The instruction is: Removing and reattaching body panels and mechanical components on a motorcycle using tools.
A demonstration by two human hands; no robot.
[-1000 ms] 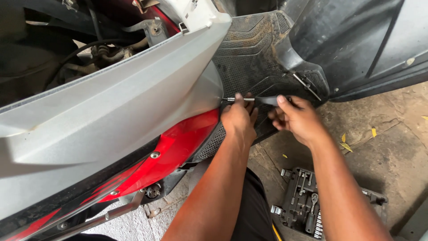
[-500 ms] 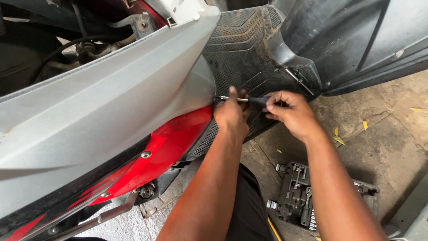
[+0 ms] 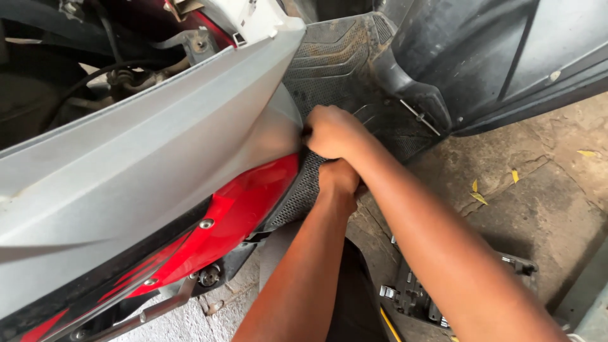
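Scooter side panel (image 3: 145, 171), grey over red, meets the black footboard (image 3: 342, 69) where your hands work. Your right hand (image 3: 332, 130) is clenched at the panel's edge, your left hand (image 3: 339, 180) closed just below it; what they grip is hidden. Keep both wrists steady at that seam.

2 bare forearms, no sleeves, left hand (image 3: 339, 180), right hand (image 3: 332, 130)
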